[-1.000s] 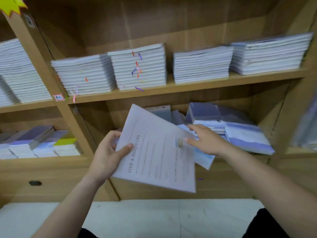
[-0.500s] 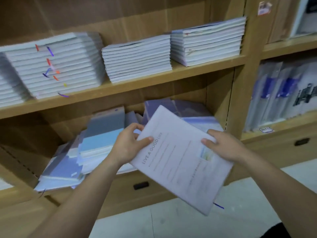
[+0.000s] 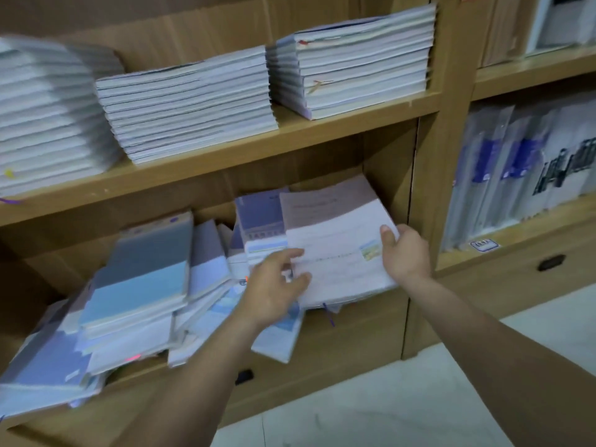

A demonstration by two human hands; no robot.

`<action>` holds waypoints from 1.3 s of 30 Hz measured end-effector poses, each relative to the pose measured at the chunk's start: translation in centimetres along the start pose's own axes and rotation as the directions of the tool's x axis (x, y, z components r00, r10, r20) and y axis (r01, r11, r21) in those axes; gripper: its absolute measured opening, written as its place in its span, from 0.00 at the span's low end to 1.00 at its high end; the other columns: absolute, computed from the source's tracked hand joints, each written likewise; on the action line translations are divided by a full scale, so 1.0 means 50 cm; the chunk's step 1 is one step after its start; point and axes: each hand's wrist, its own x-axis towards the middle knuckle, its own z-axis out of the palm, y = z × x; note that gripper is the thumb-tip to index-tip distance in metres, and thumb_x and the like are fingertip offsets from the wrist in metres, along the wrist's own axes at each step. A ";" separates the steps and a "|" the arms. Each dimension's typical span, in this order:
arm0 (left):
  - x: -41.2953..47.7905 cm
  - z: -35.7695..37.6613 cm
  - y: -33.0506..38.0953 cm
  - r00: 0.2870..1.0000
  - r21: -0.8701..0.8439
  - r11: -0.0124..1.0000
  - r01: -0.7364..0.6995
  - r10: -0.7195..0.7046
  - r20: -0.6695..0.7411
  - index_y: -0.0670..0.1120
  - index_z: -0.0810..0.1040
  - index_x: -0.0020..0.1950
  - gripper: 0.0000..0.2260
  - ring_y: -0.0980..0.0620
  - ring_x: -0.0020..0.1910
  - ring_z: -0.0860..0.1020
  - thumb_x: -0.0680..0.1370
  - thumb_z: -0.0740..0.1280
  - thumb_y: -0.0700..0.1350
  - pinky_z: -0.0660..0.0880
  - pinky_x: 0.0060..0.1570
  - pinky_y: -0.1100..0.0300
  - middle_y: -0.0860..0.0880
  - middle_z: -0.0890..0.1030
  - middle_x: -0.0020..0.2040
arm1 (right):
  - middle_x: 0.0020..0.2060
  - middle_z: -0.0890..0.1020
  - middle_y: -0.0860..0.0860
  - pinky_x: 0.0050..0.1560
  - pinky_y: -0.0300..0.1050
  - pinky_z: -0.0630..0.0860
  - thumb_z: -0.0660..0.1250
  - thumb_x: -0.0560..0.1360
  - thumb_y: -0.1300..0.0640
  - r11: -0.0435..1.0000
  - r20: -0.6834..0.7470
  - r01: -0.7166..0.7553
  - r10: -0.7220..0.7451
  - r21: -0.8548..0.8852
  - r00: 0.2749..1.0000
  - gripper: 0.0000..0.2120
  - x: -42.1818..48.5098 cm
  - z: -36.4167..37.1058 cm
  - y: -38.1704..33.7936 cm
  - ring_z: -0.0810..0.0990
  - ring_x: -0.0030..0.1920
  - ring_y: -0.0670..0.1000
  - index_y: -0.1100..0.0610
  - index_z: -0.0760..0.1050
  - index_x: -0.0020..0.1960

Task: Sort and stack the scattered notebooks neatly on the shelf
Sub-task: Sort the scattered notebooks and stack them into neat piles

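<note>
A pale notebook (image 3: 335,243) with a small picture sticker lies flat on a pile at the right end of the lower shelf (image 3: 354,324). My right hand (image 3: 404,251) grips its right edge, thumb on the cover. My left hand (image 3: 275,285) rests at its left edge with fingers spread, touching the cover but not clasping it. To the left, blue and purple notebooks (image 3: 138,279) lie in a tumbled, overlapping heap, some hanging over the shelf's front edge.
Neat white notebook stacks (image 3: 187,104) fill the upper shelf. A wooden upright (image 3: 451,156) bounds the compartment on the right; beyond it stand plastic-wrapped folders (image 3: 522,169). Drawers with dark handles (image 3: 551,262) sit below, above a pale tiled floor (image 3: 387,408).
The pale notebook went from being held up and tilted in both hands to lying flat on the right-hand pile in the lower shelf. The view swung right and closer.
</note>
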 end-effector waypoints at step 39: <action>-0.037 -0.025 -0.108 0.984 0.282 0.956 -0.079 0.119 -0.129 0.53 0.77 0.68 0.19 0.56 0.61 0.76 0.77 0.70 0.53 0.75 0.62 0.53 0.55 0.78 0.64 | 0.71 0.70 0.53 0.69 0.52 0.67 0.62 0.81 0.46 0.856 0.527 0.459 -0.282 -0.240 0.801 0.23 -0.033 0.062 -0.022 0.69 0.70 0.56 0.53 0.69 0.74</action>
